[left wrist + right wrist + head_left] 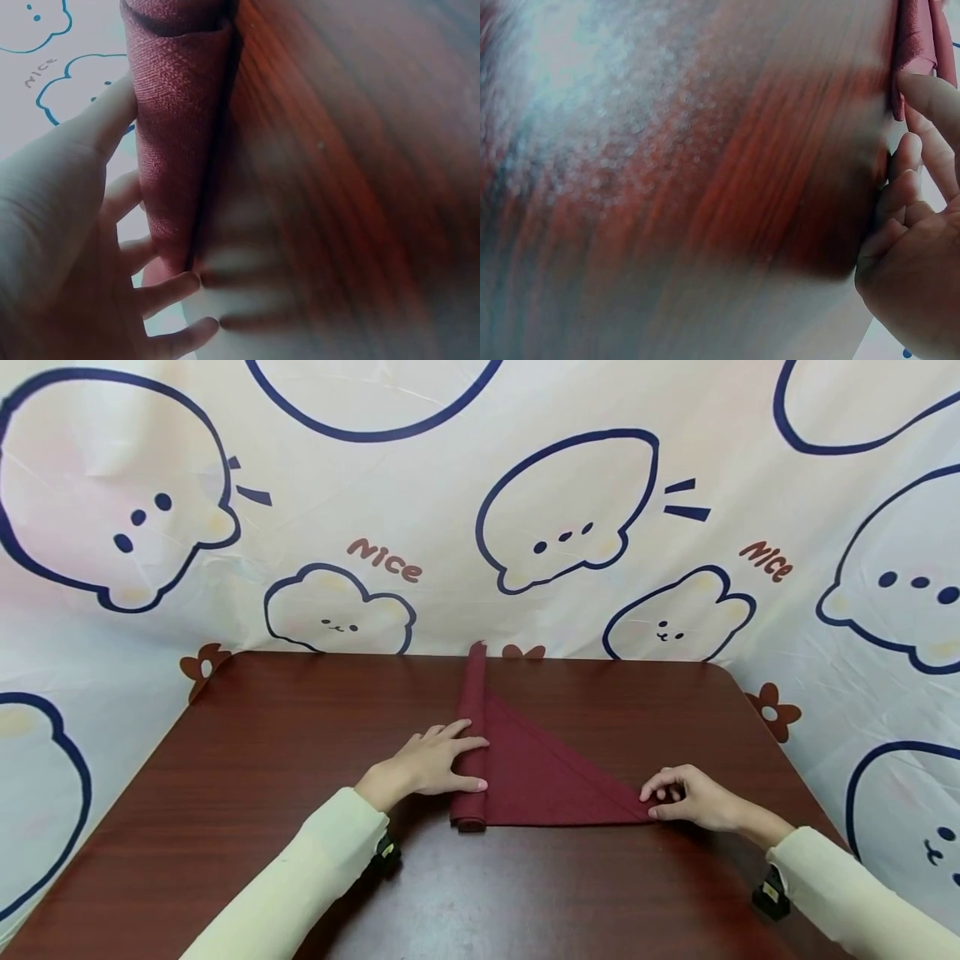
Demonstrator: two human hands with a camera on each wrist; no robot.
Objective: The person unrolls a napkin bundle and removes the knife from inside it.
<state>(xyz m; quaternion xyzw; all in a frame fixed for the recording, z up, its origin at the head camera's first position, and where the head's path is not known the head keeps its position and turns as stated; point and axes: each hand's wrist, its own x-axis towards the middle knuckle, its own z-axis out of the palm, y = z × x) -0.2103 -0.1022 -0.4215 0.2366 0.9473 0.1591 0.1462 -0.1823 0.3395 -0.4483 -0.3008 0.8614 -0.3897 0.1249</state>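
Note:
A dark red cloth (551,777) lies on the table, its left side rolled into a tube (472,693) that runs toward the back edge. The flat part narrows to a pointed corner at the right. My left hand (427,762) rests on the roll with fingers spread and thumb near its front end; in the left wrist view the fingers (169,295) extend along the rolled cloth (180,112). My right hand (697,797) pinches the pointed corner between thumb and forefinger, the other fingers curled. In the right wrist view the cloth tip (915,45) meets the thumb and forefinger.
The brown wooden table (300,710) extends around the cloth, with a bright reflection at its front. A pale curtain (450,485) printed with cartoon outlines stands behind the table and along both sides. Dark devices sit under both cream sleeves (300,877).

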